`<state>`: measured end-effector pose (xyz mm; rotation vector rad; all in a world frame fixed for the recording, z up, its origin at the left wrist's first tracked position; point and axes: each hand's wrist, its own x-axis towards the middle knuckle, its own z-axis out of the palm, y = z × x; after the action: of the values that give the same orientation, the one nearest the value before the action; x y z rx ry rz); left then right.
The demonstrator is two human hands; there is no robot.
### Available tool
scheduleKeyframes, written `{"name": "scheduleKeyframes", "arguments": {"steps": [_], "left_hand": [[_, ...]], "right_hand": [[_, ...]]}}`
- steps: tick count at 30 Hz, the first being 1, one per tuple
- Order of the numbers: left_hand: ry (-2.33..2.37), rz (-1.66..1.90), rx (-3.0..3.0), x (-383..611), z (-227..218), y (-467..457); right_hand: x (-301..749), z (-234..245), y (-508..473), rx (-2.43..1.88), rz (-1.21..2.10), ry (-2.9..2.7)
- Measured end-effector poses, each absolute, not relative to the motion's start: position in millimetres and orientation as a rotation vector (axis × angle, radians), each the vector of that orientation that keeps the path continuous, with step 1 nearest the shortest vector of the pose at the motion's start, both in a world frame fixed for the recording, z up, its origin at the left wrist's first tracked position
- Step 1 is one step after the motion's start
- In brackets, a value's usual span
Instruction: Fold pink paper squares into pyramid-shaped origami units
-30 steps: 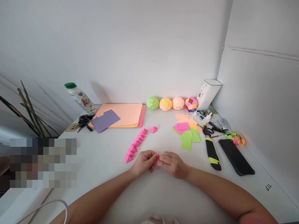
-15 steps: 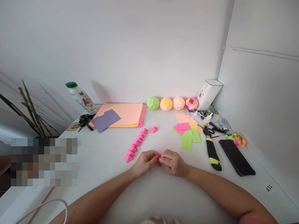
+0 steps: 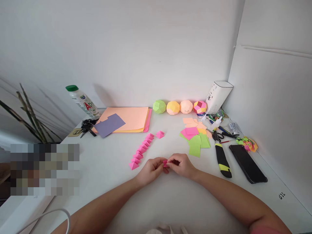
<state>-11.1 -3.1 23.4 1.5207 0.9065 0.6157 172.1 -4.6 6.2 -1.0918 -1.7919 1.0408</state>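
Note:
Between my two hands is a small folded piece of pink paper [image 3: 165,163], partly covered by the fingers. My left hand [image 3: 152,170] pinches its left side, and my right hand [image 3: 181,165] grips its right side between thumb and fingertips. To the left of my hands runs a slanting row of several folded pink paper pieces [image 3: 141,151], pointed like little pyramids. One more pink folded piece [image 3: 160,134] sits apart, just beyond the row's far end. Beyond my right hand lie loose green paper squares [image 3: 195,146] and pink paper squares [image 3: 191,132].
Large coloured sheets [image 3: 126,118] lie at the back, under a purple paper piece [image 3: 109,125]. Several paper balls [image 3: 173,108] line the wall. On the right are a black-and-yellow cutter [image 3: 222,161], scissors [image 3: 216,136] and a black phone [image 3: 248,164]. A bottle [image 3: 84,102] stands at back left.
My right hand has shifted its grip, with its thumb and fingers now more arched over the pink paper. My left hand stays nearly in place, still holding it.

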Motion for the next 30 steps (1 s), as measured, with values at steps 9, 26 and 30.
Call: {"name": "scheduleKeyframes", "arguments": {"steps": [9, 26, 30], "left_hand": [[0.871, 0.601, 1.625, -10.2, 27.1, -5.1], [0.765, 0.609, 1.545, -13.2, 23.6, -3.0], [0.768, 0.601, 1.525, -13.8, 23.1, -3.4]], "right_hand": [[170.8, 11.3, -5.6, -1.255, 1.218, -1.674], [169.6, 10.7, -5.5, -1.325, 1.266, -1.613], [170.5, 6.7, -4.3, -1.262, 1.383, -1.550]]}}
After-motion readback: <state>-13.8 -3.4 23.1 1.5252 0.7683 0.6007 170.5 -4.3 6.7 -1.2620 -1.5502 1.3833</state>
